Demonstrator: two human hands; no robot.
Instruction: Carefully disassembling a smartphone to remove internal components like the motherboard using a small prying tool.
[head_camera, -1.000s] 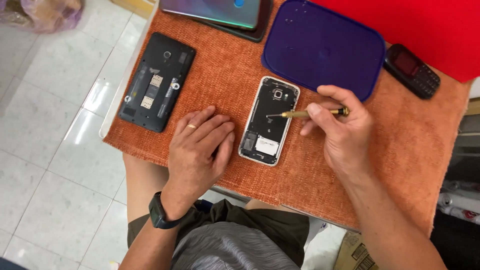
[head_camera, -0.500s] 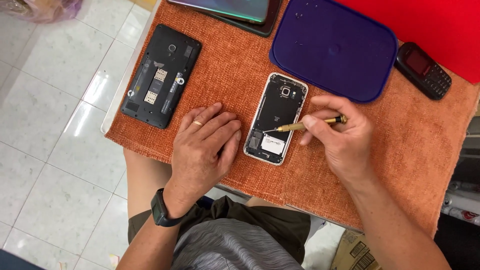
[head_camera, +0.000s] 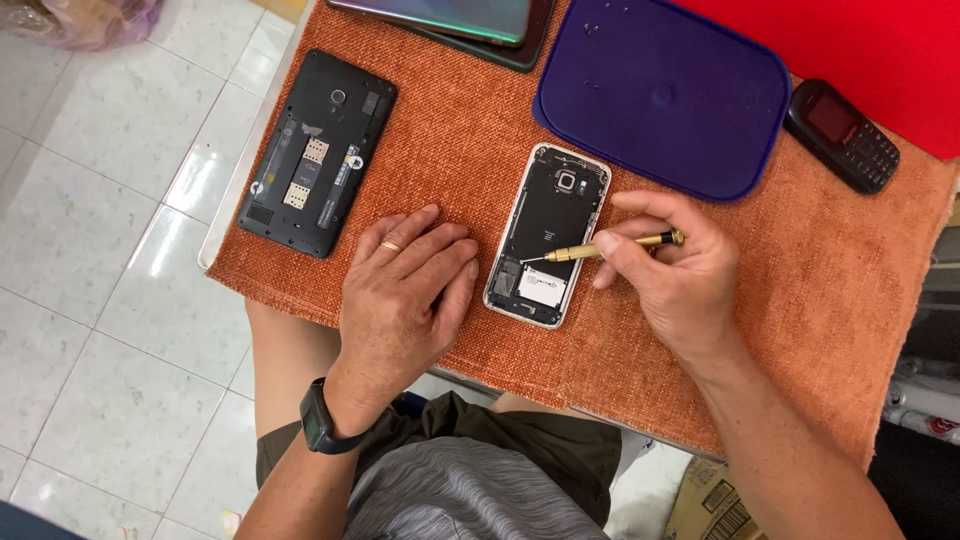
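R hand (head_camera: 680, 280) fingers pinching gold screwdriver (head_camera: 610, 246) over opened phone (head_camera: 548, 235), L hand (head_camera: 405, 290) fingers spread

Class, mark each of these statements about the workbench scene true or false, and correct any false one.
1. The right hand holds a gold screwdriver. True.
2. The left hand grips the opened phone. False: it lies flat on the orange cloth, beside that phone.
3. The screwdriver's tip points into the opened phone. True.
4. The purple lid covers the opened phone. False: it lies just behind it.
5. A black phone without its back lies left of the left hand. True.
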